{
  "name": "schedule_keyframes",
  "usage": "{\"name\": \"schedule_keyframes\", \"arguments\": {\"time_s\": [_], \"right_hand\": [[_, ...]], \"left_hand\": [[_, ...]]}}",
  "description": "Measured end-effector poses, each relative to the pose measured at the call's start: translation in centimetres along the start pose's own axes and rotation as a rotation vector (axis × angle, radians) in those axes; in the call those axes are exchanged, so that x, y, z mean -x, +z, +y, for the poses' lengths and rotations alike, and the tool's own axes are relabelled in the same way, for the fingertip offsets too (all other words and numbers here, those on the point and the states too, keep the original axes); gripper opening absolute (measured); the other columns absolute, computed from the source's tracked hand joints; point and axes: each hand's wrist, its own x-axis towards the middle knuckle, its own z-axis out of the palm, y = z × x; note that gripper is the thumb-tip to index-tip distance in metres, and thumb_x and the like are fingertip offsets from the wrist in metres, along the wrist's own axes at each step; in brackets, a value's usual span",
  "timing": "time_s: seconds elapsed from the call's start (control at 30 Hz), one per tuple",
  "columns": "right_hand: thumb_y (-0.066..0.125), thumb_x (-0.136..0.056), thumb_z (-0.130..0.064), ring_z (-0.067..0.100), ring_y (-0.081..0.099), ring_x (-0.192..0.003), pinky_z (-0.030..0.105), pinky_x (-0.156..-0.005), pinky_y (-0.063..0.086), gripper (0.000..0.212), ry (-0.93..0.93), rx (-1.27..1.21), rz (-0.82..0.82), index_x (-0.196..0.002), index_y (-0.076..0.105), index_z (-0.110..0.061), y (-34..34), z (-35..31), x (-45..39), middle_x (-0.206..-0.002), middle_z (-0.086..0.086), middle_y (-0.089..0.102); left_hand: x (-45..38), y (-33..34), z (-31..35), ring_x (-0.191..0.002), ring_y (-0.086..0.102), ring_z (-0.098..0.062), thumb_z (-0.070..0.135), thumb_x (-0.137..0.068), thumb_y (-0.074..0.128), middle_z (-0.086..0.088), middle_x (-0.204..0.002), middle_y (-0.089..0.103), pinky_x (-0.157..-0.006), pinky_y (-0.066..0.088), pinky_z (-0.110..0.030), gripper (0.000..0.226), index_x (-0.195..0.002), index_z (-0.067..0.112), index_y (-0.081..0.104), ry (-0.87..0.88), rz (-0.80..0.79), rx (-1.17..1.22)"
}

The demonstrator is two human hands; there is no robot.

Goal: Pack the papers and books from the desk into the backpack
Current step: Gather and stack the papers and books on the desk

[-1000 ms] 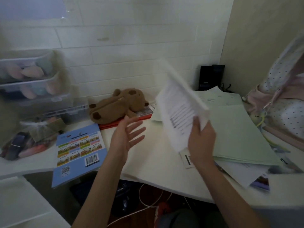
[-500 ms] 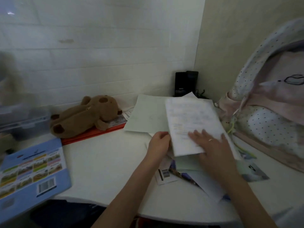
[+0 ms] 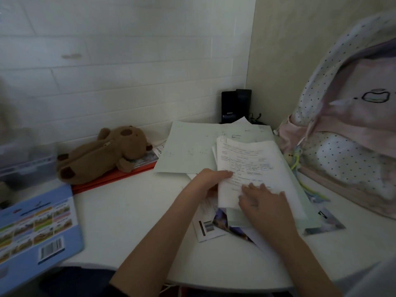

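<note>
A stack of white printed papers [image 3: 248, 166] lies on top of a messy pile on the white desk [image 3: 128, 221]. My left hand [image 3: 209, 182] grips the stack's left edge, thumb on top. My right hand [image 3: 261, 202] rests flat on the lower part of the sheets. Pale green sheets [image 3: 188, 151] spread out behind the stack. A blue book [image 3: 34, 228] hangs over the desk's left front edge. A red book [image 3: 120, 176] lies under a plush toy. The pink dotted backpack [image 3: 351, 133] stands at the right, against the wall.
A brown plush toy [image 3: 100, 155] lies at the back left. Black speakers [image 3: 234, 106] stand in the corner. A barcoded slip [image 3: 206, 228] and glossy leaflets [image 3: 325, 221] stick out under the pile. A clear storage box [image 3: 25, 163] sits at far left.
The white stack, held up in my right hand a second ago, now lies on the pile. My left hand has come over to its left edge; my right hand lies flat on it.
</note>
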Motion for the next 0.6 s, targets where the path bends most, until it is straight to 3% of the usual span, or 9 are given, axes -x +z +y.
{"name": "schedule_keyframes", "arguments": {"time_s": [0.07,0.17,0.3,0.37,0.47,0.6], "right_hand": [[0.045,-0.093,-0.043,0.014,0.037,-0.136,0.044,-0.116,0.012,0.042,0.010,-0.111,0.088,-0.131,0.055,-0.026,0.2,0.1,0.1,-0.139,-0.009,0.051],[0.055,-0.090,-0.034,0.023,0.057,-0.118,0.043,-0.108,0.034,0.037,0.045,-0.357,0.277,-0.122,0.063,-0.017,0.0,0.7,-0.1,-0.125,0.003,0.063],[0.063,-0.087,-0.029,0.019,0.052,-0.116,0.033,-0.100,0.041,0.062,0.182,-0.601,0.541,-0.142,0.035,-0.020,-3.1,2.1,-1.3,-0.130,-0.002,0.052],[0.069,-0.083,-0.032,0.016,0.054,-0.117,0.032,-0.096,0.045,0.067,0.179,-0.823,0.493,-0.140,0.037,-0.020,-5.3,2.1,-2.1,-0.132,-0.004,0.052],[0.069,-0.081,-0.032,0.008,0.067,-0.097,0.025,-0.076,0.057,0.048,0.005,-1.175,0.267,-0.126,0.056,-0.022,-7.5,0.5,-2.7,-0.114,-0.011,0.067],[0.073,-0.074,-0.021,0.009,0.070,-0.093,0.030,-0.077,0.057,0.024,-0.151,-1.243,0.113,-0.095,0.071,-0.032,-8.4,-2.1,-3.1,-0.099,-0.013,0.073]], "left_hand": [[0.1,1.0,-0.3,-0.091,0.066,-0.026,0.019,-0.086,0.067,-0.016,-0.114,0.067,-0.072,0.055,-0.032,0.038,-0.118,-0.001,0.060,0.031,-0.013,0.073],[0.7,1.7,-0.7,-0.104,0.064,-0.028,0.012,-0.092,0.058,-0.015,-0.122,0.063,-0.088,0.053,-0.037,0.035,-0.126,0.004,0.056,0.222,0.014,0.077],[3.4,-0.4,-0.2,-0.094,0.069,-0.019,0.019,-0.092,0.059,-0.003,-0.106,0.071,-0.082,0.057,-0.036,0.022,-0.113,0.017,0.062,0.547,0.106,0.018],[5.3,-2.0,0.8,-0.085,0.071,-0.014,0.016,-0.092,0.058,0.005,-0.094,0.073,-0.072,0.059,-0.029,0.015,-0.103,0.024,0.063,0.647,0.101,0.100],[7.7,-3.9,2.2,-0.085,0.072,-0.016,0.015,-0.090,0.059,0.006,-0.093,0.074,-0.070,0.060,-0.030,0.016,-0.101,0.027,0.062,0.704,0.095,0.181],[9.2,-6.3,2.1,-0.095,0.070,-0.020,0.016,-0.077,0.071,0.004,-0.102,0.073,-0.076,0.059,-0.034,0.033,-0.109,0.021,0.063,0.664,0.069,0.180]]}}
